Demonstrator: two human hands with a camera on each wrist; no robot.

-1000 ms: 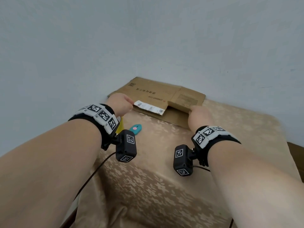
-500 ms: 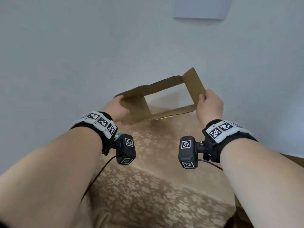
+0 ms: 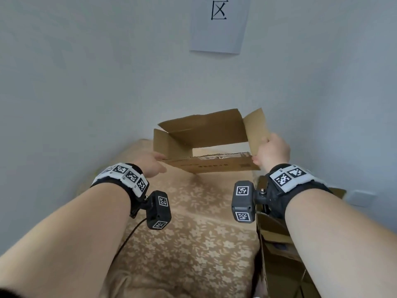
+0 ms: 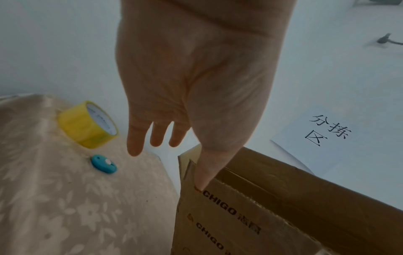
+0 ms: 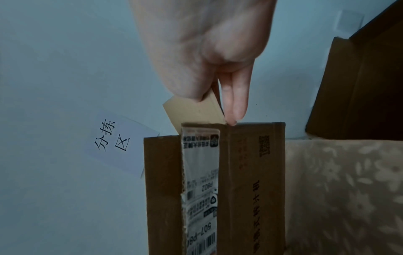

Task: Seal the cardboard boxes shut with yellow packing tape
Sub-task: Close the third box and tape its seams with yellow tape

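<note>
While you hold the cardboard box [image 3: 212, 145] up off the counter [image 3: 189, 237] between both hands, it hangs as an open sleeve, both ends unsealed, so the patterned cloth shows straight through it; your left hand [image 3: 153, 164] takes the near left corner, thumb hooked over the edge there while the other fingers [image 4: 135, 143] hang straight and free of the card; your right hand [image 3: 271, 150] pinches the right-hand flap [image 5: 196, 110] between thumb and fingers, two of them stretched down to touch the box's top edge. By my reading you are squaring the box up before closing it, and no tape is on it yet.

Its long axis runs left to right between your hands, roughly level; the open mouth faces you and tips slightly down; the printed panel with the shipping label [image 5: 200, 181] is the near lower wall, and the loose flaps stick up and out at the far side and the right.

Farther left, on the counter below your left hand, the yellow tape roll [image 4: 88, 125] stands on edge, with a small blue cutter [image 4: 104, 163] just beside it; both lie well apart from the box, and your left hand is the nearer one to them, so the reach for tape likely falls to it. Another cardboard box [image 3: 277, 239] sits by your right forearm; a paper sign [image 3: 219, 24] hangs on the wall beyond.
</note>
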